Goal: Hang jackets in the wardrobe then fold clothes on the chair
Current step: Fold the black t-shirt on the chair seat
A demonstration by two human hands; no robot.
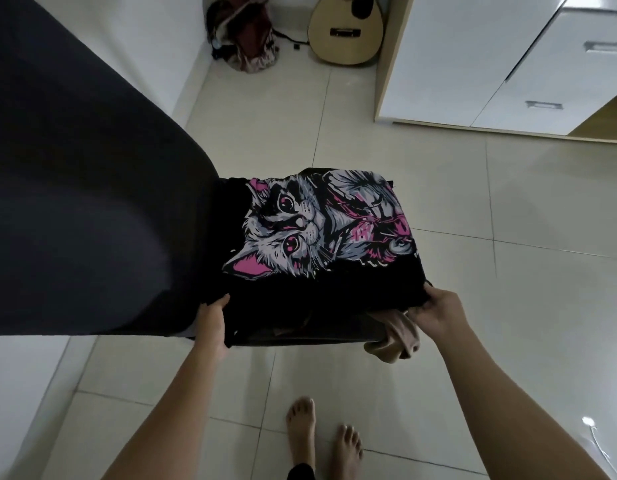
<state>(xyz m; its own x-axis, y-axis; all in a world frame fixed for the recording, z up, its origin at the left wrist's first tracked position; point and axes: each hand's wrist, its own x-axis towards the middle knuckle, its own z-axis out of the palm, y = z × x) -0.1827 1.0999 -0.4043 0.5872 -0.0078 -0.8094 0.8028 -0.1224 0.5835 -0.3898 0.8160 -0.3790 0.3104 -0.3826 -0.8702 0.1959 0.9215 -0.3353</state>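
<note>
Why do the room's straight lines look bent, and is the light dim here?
Head view: the wide-angle lens bows the white wardrobe and the pale floor tiles' seams. Light is dim; the black cat-print T-shirt, gripped by the left hand and right hand, loses its folds in shadow. Tiles show soft glare.

Black cat-print shirt lies spread over chair.

A guitar leans in the far corner beside a slumped backpack on the tiled floor.
</note>
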